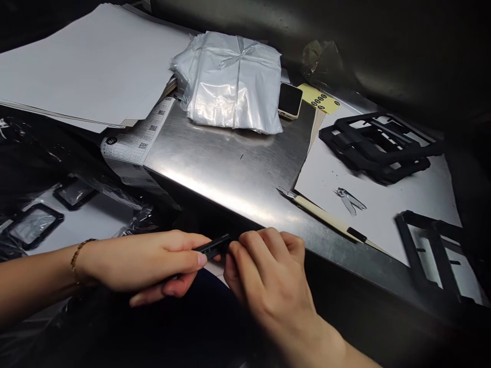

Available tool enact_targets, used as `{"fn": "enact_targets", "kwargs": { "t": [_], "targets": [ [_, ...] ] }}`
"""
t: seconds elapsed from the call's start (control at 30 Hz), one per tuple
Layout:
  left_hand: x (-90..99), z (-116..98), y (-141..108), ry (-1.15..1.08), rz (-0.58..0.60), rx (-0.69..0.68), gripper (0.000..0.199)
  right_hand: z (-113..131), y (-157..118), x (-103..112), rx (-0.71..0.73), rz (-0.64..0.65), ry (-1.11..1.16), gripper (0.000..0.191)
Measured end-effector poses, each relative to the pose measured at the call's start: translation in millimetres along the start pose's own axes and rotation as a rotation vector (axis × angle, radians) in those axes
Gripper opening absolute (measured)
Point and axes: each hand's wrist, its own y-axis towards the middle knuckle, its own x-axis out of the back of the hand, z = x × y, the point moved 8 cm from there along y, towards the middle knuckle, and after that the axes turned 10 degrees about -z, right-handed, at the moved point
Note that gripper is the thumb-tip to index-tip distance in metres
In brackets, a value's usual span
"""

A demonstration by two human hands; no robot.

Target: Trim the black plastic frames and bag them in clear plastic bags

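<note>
My left hand [153, 263] pinches a narrow black plastic part [215, 246] between thumb and fingers, in front of the table's edge. The part shows nearly edge-on, so its full shape is hidden. My right hand [270, 276] is closed at the part's far end, with curled fingertips right beside it. Whatever those fingers grip is hidden behind the knuckles. Nail clippers [348, 201] lie on a white sheet to the right. Along that sheet's edge rests a slim cream-coloured tool [322, 214] with a pointed metal tip.
Black plastic frames [358, 148] are piled on the right, with more frames [437, 250] nearer me. A tied bundle of clear bags [233, 87] and a phone [290, 99] lie on the metal table [215, 168]. White sheets [92, 66] are stacked left, above black-rimmed frames [58, 221].
</note>
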Motion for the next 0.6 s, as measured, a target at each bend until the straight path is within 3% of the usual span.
{"fn": "enact_targets", "kwargs": {
  "t": [0.1,0.2,0.27,0.33,0.4,0.43,0.5,0.6],
  "targets": [
    [4.6,2,-3,-0.008,0.0,0.014,0.022,0,-11,2,-0.008,0.186,0.355,0.022],
    [4.1,1,-6,-0.016,0.023,0.012,0.022,-15,-20,21,-0.071,0.233,0.577,0.027],
    [2.4,0,-7,-0.016,0.031,0.01,0.023,-39,-27,27,-0.232,0.208,0.551,0.021],
    [0.9,-1,-6,-0.034,0.042,0.006,0.023,-59,-41,21,-0.448,0.256,0.478,0.008],
    [2.4,-2,-4,-0.058,0.05,-0.009,0.021,-63,-60,3,-0.649,0.39,0.515,0.034],
    [4.6,-3,-3,-0.047,0.053,-0.028,0.022,-58,-70,-9,-0.736,0.479,0.581,0.038],
    [19.0,-4,-2,0.102,-0.056,-0.114,0.024,-44,-83,-30,-0.868,0.621,0.79,0.027],
    [52.6,-15,-19,0.53,-0.529,-0.384,0.036,-40,-85,-46,-1.053,0.616,1.024,0.028]
  ]
}}
